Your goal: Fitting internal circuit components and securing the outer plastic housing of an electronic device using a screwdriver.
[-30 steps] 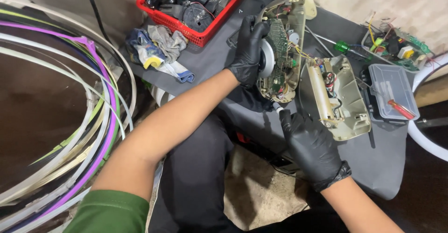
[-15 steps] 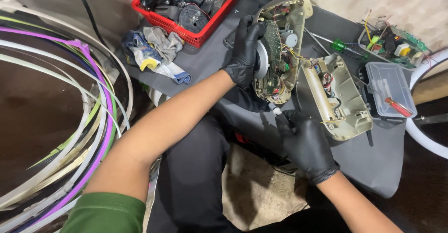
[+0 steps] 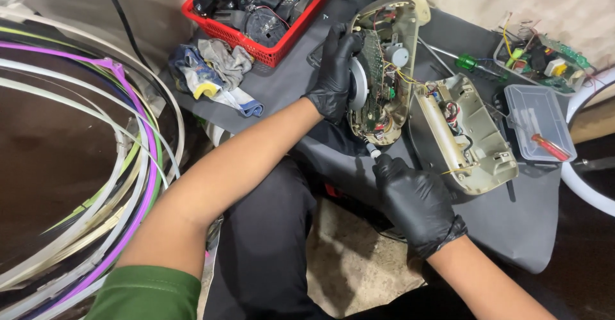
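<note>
An opened beige appliance housing [image 3: 383, 70] stands tilted on the dark work surface [image 3: 525, 217], showing a green circuit board, wires and a white round part. My left hand [image 3: 334, 76], in a black glove, grips its left edge. My right hand [image 3: 416, 201], also gloved, is closed around a screwdriver [image 3: 372, 151] whose white tip meets the housing's lower end. The detached other half of the shell [image 3: 462, 134] lies open just to the right, joined by wires.
A red basket [image 3: 262, 19] of remotes and parts sits at the back. Crumpled rags [image 3: 214, 70] lie left of it. A green-handled screwdriver [image 3: 477, 65], a clear plastic box [image 3: 537, 121] and loose electronics [image 3: 544, 57] are at right. Coiled strips [image 3: 96, 166] fill the left.
My right hand has risen from the near edge toward the housing's lower end, bringing the screwdriver tip to it. The left hand keeps its hold.
</note>
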